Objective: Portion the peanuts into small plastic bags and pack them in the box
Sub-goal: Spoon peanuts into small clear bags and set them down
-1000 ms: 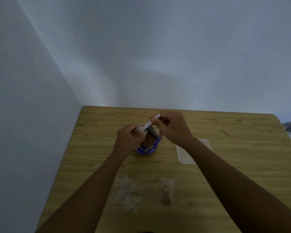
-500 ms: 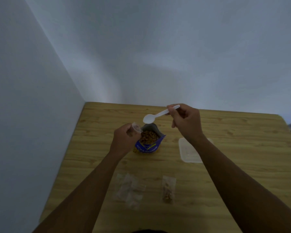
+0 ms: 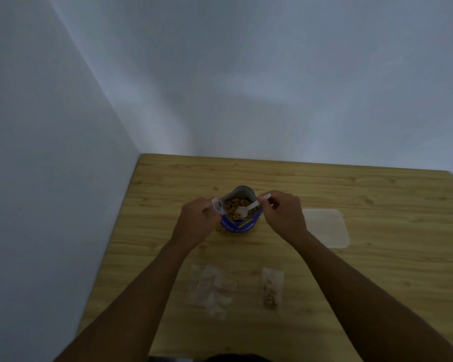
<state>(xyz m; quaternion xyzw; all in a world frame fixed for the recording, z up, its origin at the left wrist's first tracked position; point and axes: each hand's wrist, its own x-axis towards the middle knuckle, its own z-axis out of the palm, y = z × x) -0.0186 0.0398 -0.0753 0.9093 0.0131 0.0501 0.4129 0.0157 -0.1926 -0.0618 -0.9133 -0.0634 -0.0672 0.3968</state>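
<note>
Looking down, I see a filled small bag (image 3: 272, 288) and a pile of empty bags (image 3: 211, 291) nearest me on the table (image 3: 377, 283), and beyond them the left hand (image 3: 196, 223) pinching an open bag (image 3: 218, 206) at the left rim of the peanut pouch (image 3: 239, 224). The right hand (image 3: 283, 218) grips the white spoon (image 3: 246, 209) by its handle, its length slanting down-left so the bowl rests in the peanuts (image 3: 233, 203), right of the held bag's mouth; the clear box (image 3: 324, 228) lies apart to the right. Half a second ago the spoon hung above the pouch; now it is dipped in.
</note>
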